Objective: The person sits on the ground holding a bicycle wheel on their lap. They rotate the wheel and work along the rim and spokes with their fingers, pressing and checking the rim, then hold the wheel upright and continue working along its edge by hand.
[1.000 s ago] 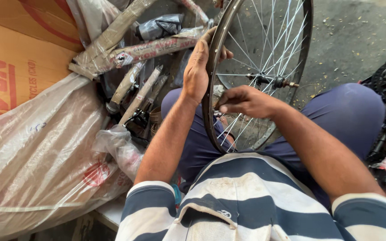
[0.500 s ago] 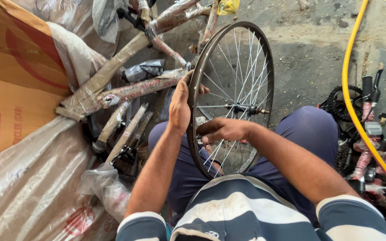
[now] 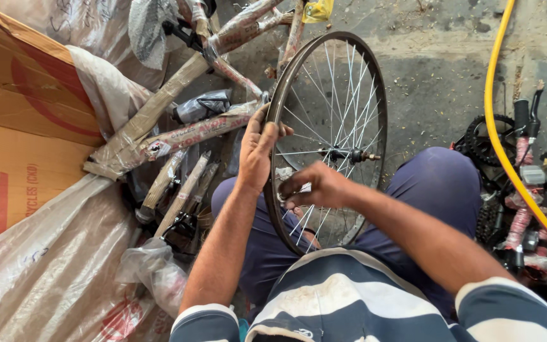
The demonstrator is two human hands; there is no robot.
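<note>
A spoked bicycle wheel [image 3: 349, 82] with a dark metal rim stands upright between my knees, its axle and hub [image 3: 351, 154] pointing right. My left hand [image 3: 257, 152] grips the rim on its left side, fingers wrapped over the edge. My right hand [image 3: 316, 187] reaches among the spokes just below the hub, fingers pinched together near a small pale piece; what they hold is too small to tell.
A paper-wrapped bicycle frame [image 3: 185, 130] lies to the left, beside a brown cardboard box [image 3: 20, 120] and plastic sheeting [image 3: 45, 266]. A yellow hose [image 3: 508, 139] runs down the right over handlebar parts and a chainring [image 3: 485, 136]. Concrete floor [image 3: 438, 57] lies beyond.
The view has tilted up and back, showing the whole wheel. My left hand stays on the rim; my right hand remains at the spokes near the hub.
</note>
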